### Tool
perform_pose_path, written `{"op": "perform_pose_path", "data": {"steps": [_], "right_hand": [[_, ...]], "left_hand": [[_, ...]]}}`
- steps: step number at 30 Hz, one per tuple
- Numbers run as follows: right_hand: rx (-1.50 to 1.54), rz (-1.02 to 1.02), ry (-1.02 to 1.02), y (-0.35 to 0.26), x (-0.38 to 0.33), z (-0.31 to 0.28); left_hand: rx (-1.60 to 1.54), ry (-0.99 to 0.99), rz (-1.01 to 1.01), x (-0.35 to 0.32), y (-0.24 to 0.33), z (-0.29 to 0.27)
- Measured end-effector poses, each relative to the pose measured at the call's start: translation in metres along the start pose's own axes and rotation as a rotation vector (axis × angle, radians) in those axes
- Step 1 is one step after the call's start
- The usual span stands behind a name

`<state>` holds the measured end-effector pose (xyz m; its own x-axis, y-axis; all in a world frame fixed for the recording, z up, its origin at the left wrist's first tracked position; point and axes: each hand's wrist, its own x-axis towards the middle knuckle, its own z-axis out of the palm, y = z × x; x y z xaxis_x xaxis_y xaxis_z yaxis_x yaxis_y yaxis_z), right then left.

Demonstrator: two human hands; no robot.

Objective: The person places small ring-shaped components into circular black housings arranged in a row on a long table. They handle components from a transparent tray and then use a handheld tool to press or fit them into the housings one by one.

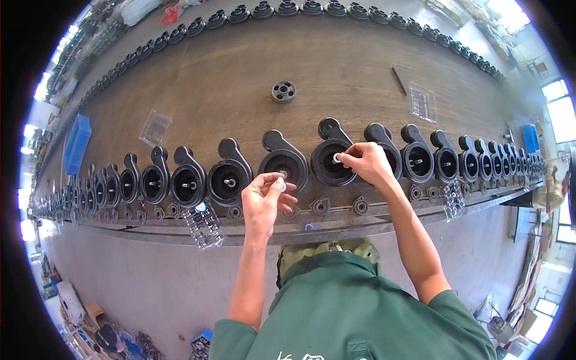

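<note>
Bins, trays and black casings fill my view, and I place them all by one loose dark wheel (284, 92) on the brown table (216, 72). Far left of that wheel I see a blue bin (77, 144). Next, still left of the wheel, lies a clear tray (155, 128); nearer the person than the wheel, a row of black casings (229, 174) runs across the table in both directions. A clear pack of small parts (204, 225) sits at the table edge, left of the wheel and nearer the person.

On the wheel's near side, the left hand (266, 195) pinches a small white piece (282, 185) between thumb and finger — the other fingers loosely spread. Right of it, also nearer than the wheel, the right hand (365, 161) has thumb and forefinger closed on a white ring (338, 157) at the middle of an open casing (331, 175); whether it is seated, I cannot tell. Well right of the wheel lie a dark rod (399, 80), then a second tray (423, 103) — and farthest right, another blue bin (530, 138).
</note>
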<state>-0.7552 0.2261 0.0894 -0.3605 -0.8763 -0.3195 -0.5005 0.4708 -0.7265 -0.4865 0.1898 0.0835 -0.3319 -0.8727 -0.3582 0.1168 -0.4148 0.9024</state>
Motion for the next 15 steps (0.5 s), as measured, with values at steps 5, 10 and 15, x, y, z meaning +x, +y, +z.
{"op": "perform_pose_path", "data": {"steps": [5,10,15], "right_hand": [[-0.124,0.035,0.009,-0.003,0.002,0.000],[-0.268,-0.007,0.139,-0.002,-0.005,-0.002],[-0.087,-0.188,0.307,0.010,-0.050,-0.039]], "left_hand": [[-0.124,-0.094,-0.113,-0.011,-0.012,0.014],[-0.221,-0.142,-0.214,-0.038,-0.047,0.050],[-0.269,-0.319,-0.343,-0.058,-0.077,0.086]]}}
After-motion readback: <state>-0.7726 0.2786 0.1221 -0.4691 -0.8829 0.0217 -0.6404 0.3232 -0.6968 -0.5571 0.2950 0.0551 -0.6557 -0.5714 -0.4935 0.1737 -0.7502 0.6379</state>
